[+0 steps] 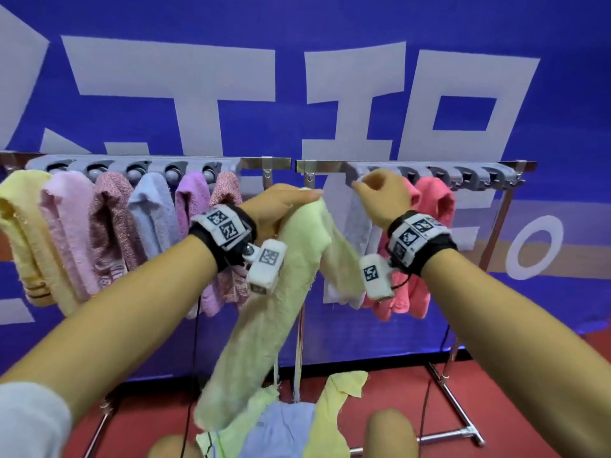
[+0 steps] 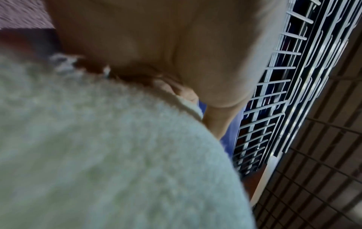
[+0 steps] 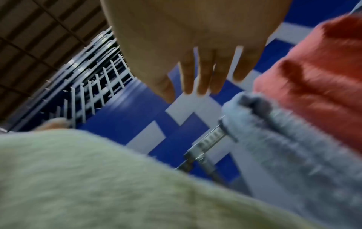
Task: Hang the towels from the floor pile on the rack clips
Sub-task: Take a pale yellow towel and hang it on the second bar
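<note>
My left hand [image 1: 291, 201] grips the top of a pale yellow-green towel [image 1: 264, 325], which hangs down in front of the gap between the two racks. In the left wrist view that towel [image 2: 98, 155] fills the lower frame under my palm [image 2: 156, 46]. My right hand [image 1: 370, 190] is raised at the left end of the right rack's grey clip strip [image 1: 463, 175], in front of a hung grey towel [image 1: 360, 223]. The right wrist view shows its fingers [image 3: 203, 74] straight and holding nothing. The floor pile [image 1: 291, 421] lies below.
The left clip strip [image 1: 132, 166] holds several towels in yellow, pink, blue and purple. A coral towel [image 1: 433, 203] hangs right of the grey one. Chrome rack legs [image 1: 453, 388] and black cables stand on the red floor. A blue banner [image 1: 330, 28] backs the racks.
</note>
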The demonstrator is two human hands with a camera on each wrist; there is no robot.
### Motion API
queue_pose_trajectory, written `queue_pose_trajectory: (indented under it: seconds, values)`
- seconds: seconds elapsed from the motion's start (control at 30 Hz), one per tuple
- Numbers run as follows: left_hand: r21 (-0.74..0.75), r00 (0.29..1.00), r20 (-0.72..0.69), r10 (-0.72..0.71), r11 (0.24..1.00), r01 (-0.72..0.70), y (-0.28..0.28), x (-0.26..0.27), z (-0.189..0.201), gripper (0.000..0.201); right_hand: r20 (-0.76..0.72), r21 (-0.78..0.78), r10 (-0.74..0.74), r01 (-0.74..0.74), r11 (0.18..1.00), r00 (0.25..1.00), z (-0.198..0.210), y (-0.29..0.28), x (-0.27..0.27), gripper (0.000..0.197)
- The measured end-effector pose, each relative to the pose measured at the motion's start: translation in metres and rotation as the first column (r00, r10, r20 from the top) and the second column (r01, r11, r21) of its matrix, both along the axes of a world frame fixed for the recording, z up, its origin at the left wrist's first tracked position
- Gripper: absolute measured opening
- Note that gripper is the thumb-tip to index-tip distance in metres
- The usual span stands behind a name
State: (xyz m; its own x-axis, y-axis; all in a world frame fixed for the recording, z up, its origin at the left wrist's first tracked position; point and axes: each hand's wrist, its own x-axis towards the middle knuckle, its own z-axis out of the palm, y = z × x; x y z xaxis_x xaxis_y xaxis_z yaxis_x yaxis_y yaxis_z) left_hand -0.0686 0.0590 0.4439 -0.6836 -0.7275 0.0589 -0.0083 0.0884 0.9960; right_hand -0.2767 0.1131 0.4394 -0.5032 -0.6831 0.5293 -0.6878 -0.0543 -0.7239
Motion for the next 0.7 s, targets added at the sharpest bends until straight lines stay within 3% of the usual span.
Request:
queue_pose_trajectory:
  seconds: [0.03, 0.1, 0.17, 0.27, 0.37, 0.43, 0.53, 0.7]
  values:
    - [-0.013, 0.999, 0.04, -0.022, 1.0, 0.023, 0.003, -0.004, 0.004, 0.035, 0.073, -0.01, 0.175, -0.175, 0.985, 0.982, 0.001, 0.001, 0.018, 0.022]
    - [-0.044, 0.993, 0.112, -0.041, 0.998, 0.046, 0.009, -0.008, 0.007, 0.024, 0.277, 0.017, 0.454, -0.477, 0.879, 0.847, 0.001, 0.003, 0.05, 0.03]
    - [-0.066, 0.991, 0.133, -0.028, 0.997, 0.037, 0.01, -0.006, 0.007, 0.023, 0.449, 0.047, 0.566, -0.65, 0.758, 0.692, -0.003, 0.002, 0.065, 0.039]
    - [-0.089, 0.986, 0.168, -0.013, 0.996, 0.028, 0.008, 0.006, 0.005, 0.028, 0.547, 0.059, 0.622, -0.767, 0.639, 0.56, -0.018, -0.004, 0.07, 0.057]
    - [-0.084, 0.982, 0.187, -0.022, 0.996, 0.039, 0.005, 0.02, -0.001, 0.027, 0.529, 0.173, 0.622, -0.791, 0.588, 0.578, -0.026, -0.007, 0.073, 0.075]
    - [-0.054, 0.983, 0.182, -0.024, 0.998, 0.035, 0.006, 0.025, -0.003, 0.03, 0.466, 0.235, 0.634, -0.778, 0.583, 0.616, -0.029, -0.007, 0.072, 0.066]
    - [-0.087, 0.985, 0.17, 0.024, 0.996, -0.009, 0.003, 0.029, -0.008, 0.038, 0.405, 0.203, 0.658, -0.764, 0.612, 0.635, -0.023, -0.002, 0.067, 0.042]
    - [-0.003, 0.985, 0.173, -0.004, 1.0, 0.005, 0.003, 0.029, -0.02, 0.054, 0.393, 0.114, 0.685, -0.772, 0.625, 0.613, -0.006, 0.016, 0.049, 0.03]
